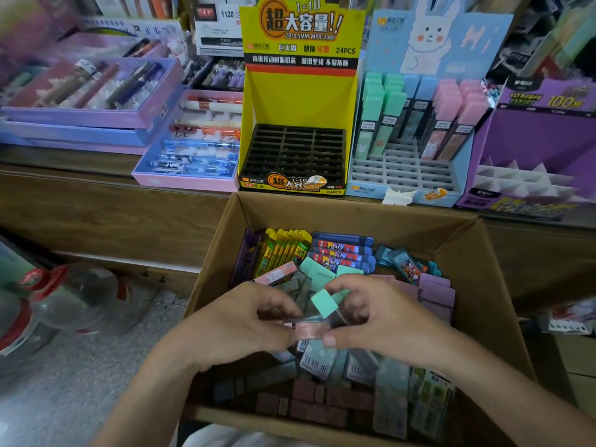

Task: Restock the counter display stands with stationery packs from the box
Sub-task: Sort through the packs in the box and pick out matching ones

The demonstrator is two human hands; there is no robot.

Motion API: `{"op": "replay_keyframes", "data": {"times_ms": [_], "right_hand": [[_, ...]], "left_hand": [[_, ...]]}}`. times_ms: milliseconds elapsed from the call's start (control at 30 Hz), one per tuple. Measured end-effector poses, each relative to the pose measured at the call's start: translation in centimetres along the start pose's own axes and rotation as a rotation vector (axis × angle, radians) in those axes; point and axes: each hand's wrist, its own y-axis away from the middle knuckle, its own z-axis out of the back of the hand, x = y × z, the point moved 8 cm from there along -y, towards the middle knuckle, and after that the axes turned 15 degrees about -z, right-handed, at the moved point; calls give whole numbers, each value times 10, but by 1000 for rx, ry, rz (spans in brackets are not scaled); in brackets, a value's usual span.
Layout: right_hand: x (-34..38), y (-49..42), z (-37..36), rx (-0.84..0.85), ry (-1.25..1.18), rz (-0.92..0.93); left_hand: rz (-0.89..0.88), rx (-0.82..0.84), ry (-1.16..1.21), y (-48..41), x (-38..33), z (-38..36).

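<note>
Over the cardboard box (322,214), the left hand (254,321) and right hand (374,317) together pinch a few lead-refill packs (324,304), the pink one lying crosswise between them, while the half-empty bunny display stand (403,172) sits ahead and rightward, nearer the right hand.

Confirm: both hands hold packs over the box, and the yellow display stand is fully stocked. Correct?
No. The yellow display stand is empty: its black slotted tray holds nothing, as the head view shows. The rest is right: left hand and right hand hold packs over the box.
</note>
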Motion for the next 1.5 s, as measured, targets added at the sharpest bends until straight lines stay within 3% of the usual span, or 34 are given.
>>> {"op": "replay_keyframes", "data": {"times_ms": [167, 267, 433, 600, 733, 1000, 1400, 1500], "right_hand": [[0, 2, 12, 28, -90, 37], [-5, 0, 23, -12, -276, 9], [-5, -1, 35, -48, -590, 33], [1, -3, 36, -65, -690, 98], [-1, -4, 44, -128, -698, 115], [-9, -3, 69, -231, -769, 76], [7, 5, 94, -275, -870, 152], [7, 7, 99, -271, -794, 130]], "left_hand": [[-33, -106, 134, -11, -9, 12], [-75, -290, 180, -20, -19, 27], [-140, -483, 460, -36, -28, 21], [-158, -477, 584, -54, -41, -14], [-204, -562, 676, -66, -53, -7], [-260, -599, 642, -73, -68, 9], [-115, -593, 748, -78, -44, -3], [-109, -577, 815, -79, -41, -5]]}}
